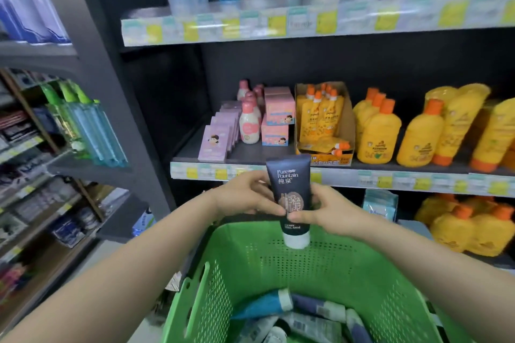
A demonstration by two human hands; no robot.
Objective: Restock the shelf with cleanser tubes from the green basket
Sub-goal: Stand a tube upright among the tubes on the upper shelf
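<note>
Nearest: green basket (348, 273), low centre, with loose cleanser tubes (303, 315) lying in its bottom. One dark tube (289, 186) is upright, white cap down, above the basket's far rim and in front of the middle shelf (250, 154) edge. Both hands pinch it: left hand (245, 195) on its left side, right hand (326, 209) on its right, thumbs on the label. On the shelf beyond: pink boxes (278, 111) left, carton of yellow pouches (320, 117) centre, yellow bottles (379, 139) right.
</note>
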